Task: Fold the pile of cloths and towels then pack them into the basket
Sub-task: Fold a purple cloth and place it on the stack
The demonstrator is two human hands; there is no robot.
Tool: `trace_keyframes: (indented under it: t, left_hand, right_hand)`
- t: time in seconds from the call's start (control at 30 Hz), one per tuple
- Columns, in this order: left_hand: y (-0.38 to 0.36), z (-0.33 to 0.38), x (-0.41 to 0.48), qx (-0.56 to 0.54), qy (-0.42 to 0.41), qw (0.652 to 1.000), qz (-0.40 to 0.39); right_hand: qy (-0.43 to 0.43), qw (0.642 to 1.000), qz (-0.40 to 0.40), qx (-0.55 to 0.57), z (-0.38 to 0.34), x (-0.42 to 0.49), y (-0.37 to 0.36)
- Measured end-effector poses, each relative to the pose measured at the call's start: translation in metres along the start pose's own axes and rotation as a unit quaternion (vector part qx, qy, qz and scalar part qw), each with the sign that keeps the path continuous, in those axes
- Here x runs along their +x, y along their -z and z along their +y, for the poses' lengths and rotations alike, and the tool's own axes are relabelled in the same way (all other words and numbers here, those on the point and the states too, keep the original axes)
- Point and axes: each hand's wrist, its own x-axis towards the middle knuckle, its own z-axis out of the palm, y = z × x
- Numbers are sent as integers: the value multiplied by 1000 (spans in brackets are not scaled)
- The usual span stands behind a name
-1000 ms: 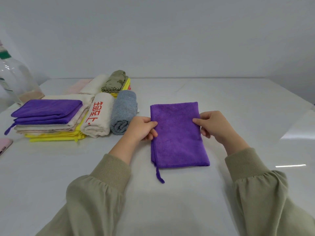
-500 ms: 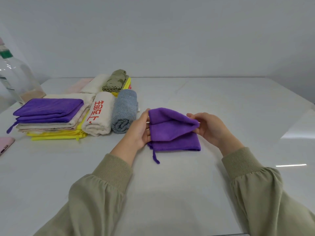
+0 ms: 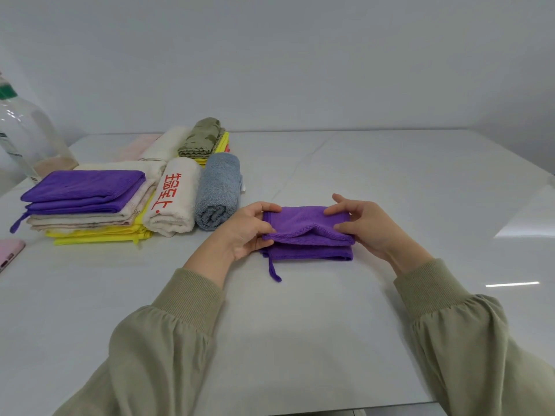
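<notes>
A second ago the purple microfibre cloth (image 3: 303, 228) lay long on the worktop (image 3: 300, 325). Now I've doubled it over, centre frame. My left grip (image 3: 249, 229) and right grip (image 3: 362, 226) each pinch an end of the top layer. It looks nearly ready for the folded stack (image 3: 90, 202) at left.

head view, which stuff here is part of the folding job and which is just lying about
Job: purple cloth, pinched by left hand and right hand; folded stack; white rolled towel; grey rolled towel; olive cloth.
Lying about: clear bottle; pink object at the left edge.
</notes>
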Motion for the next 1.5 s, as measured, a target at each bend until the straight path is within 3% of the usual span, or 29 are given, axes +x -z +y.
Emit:
trace_keyframes:
  t: [0.13,0.2,0.23,0.3,0.37,0.4,0.5,0.7,0.87,1.13,1.2,1.27,1.33,1.37,1.43,1.5]
  left_hand:
    - [-1,0,-3,92,-22,996,4]
    - [-1,-2,-5,236,-64,969,39]
    - [0,-4,-4,351,-93,930,61]
    - [2,-11,-5,561,-169,803,110]
    - [0,-17,-6,623,-306,705,148]
    - [-2,-20,-6,611,-363,689,143]
    - [-9,-26,-6,565,-412,708,97]
    - [-10,-34,-4,568,-440,692,73]
    - [-8,-36,-4,579,-457,673,53]
    - [0,-38,-7,599,-454,660,17]
    - [1,-38,-10,582,-436,686,34]
    - [-4,-35,-10,546,-388,738,81]
    - [-13,-28,-4,519,-320,781,135]
    - [-18,-26,1,523,-298,782,160]
    - [-30,-24,6,575,-268,746,200]
    - [-38,-28,8,655,-244,685,206]
  right_hand:
    - [55,976,40,-209,1,-4,-2]
    - [63,957,41,-279,4,-4,-3]
    - [67,948,41,-307,6,-4,-4]
    - [79,930,40,-356,8,-4,-5]
    - [95,912,38,-397,8,-5,-5]
    - [104,903,40,-415,8,-5,-5]
    - [144,877,54,-455,9,-7,-6]
    - [258,864,66,-427,13,-16,-18]
    - [338,813,61,-470,16,-15,-14]
    - [319,772,28,-549,25,-19,3]
    - [311,786,32,-532,25,-22,4]
    - [279,829,51,-482,20,-25,0]
    - [195,866,96,-451,11,-18,-8]
    - [156,863,122,-465,8,-12,-14]
    - [192,823,185,-502,6,-4,-26]
    - [215,796,179,-537,9,0,-36]
